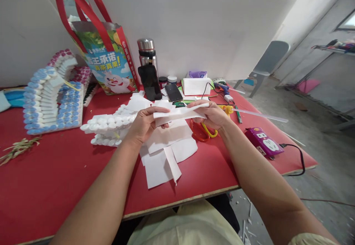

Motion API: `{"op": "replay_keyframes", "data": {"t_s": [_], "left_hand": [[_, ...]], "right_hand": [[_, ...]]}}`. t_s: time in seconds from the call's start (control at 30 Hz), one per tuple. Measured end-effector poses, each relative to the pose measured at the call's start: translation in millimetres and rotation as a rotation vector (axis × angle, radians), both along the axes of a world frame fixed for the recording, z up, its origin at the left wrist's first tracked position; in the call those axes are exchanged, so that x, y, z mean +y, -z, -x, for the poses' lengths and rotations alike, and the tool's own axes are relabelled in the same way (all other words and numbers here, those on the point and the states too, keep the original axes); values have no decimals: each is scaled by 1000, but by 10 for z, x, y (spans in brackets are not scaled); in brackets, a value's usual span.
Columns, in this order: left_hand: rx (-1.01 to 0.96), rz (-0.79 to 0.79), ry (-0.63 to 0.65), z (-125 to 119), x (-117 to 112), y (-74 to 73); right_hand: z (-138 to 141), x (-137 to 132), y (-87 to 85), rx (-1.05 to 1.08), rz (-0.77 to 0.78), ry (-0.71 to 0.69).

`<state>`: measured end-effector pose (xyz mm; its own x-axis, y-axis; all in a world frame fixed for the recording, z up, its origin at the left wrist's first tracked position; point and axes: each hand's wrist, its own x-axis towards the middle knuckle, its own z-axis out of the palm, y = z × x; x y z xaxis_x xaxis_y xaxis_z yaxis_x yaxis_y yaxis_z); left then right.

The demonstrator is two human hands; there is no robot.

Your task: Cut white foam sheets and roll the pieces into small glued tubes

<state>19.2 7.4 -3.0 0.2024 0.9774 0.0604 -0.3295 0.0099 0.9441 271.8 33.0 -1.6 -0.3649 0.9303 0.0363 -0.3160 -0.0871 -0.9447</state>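
My left hand (144,124) and my right hand (212,115) both pinch a white foam sheet piece (179,114) held flat above the red table (55,178). The left grips its left end, the right its right end. Under it lie several cut white sheet pieces (163,156). Red and yellow scissors (202,132) rest on the table just below my right hand. A white model covered with rounded white caps (107,124) sits to the left of my left hand.
A blue-capped model (50,97) stands at the left, a printed bag with red handles (108,58) behind. A steel flask (148,54), phones (173,92), a white box (196,86), a glue gun (223,88) and a purple power strip (263,141) also occupy the table. Grey chair (267,61) beyond.
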Motion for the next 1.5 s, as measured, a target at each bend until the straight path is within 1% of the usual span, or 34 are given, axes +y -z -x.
{"op": "replay_keyframes", "data": {"t_s": [0.13, 0.2, 0.23, 0.3, 0.37, 0.43, 0.47, 0.53, 0.63, 0.7, 0.77, 0.87, 0.93, 1.0, 1.07, 1.13, 1.2, 1.3, 1.4, 1.47, 1.5], "left_hand": [[-10, -34, 45, 36, -13, -10], [-15, -32, 70, 74, -17, -25], [-19, -22, 102, 97, -19, -37], [-24, 39, 223, 148, -22, -68], [-27, 152, 367, 183, -26, -91], [-6, 274, 471, 186, -33, -97], [18, 317, 500, 175, -40, -93], [101, 348, 533, 131, -61, -79], [268, 304, 580, 52, -101, -58], [360, 289, 625, 15, -119, -45], [409, 287, 654, -4, -125, -28], [415, 250, 647, -7, -120, -4], [402, 227, 590, -5, -116, 0], [396, 218, 509, -9, -115, -4], [399, 213, 462, -20, -113, -11], [410, 208, 465, -34, -109, -13], [420, 203, 487, -43, -101, -11], [433, 190, 521, -32, -88, -6], [421, 168, 546, -2, -81, -6], [416, 162, 530, 15, -75, -4], [412, 168, 500, 21, -70, -1]], "right_hand": [[-31, -10, 2, 39, -40, -102], [-34, -22, -5, 21, -64, -117], [-34, -29, -11, 1, -71, -114], [-34, -42, -25, -49, -82, -95], [-34, -55, -37, -103, -88, -86], [-27, -71, -44, -160, -89, -108], [-18, -82, -47, -184, -90, -128], [16, -108, -50, -209, -94, -180], [82, -147, -51, -212, -106, -240], [108, -157, -43, -217, -107, -244], [102, -147, -29, -222, -111, -217], [46, -97, -24, -233, -152, -143], [9, -59, -42, -209, -162, -67], [-6, -35, -66, -155, -117, -7], [9, -32, -75, -147, -69, 25], [48, -44, -58, -226, -88, 45], [91, -55, -27, -319, -162, 88], [121, -53, -4, -352, -233, 169], [89, -47, -39, -371, -247, 255], [44, -53, -74, -472, -273, 314], [20, -60, -87, -563, -296, 347]]}}
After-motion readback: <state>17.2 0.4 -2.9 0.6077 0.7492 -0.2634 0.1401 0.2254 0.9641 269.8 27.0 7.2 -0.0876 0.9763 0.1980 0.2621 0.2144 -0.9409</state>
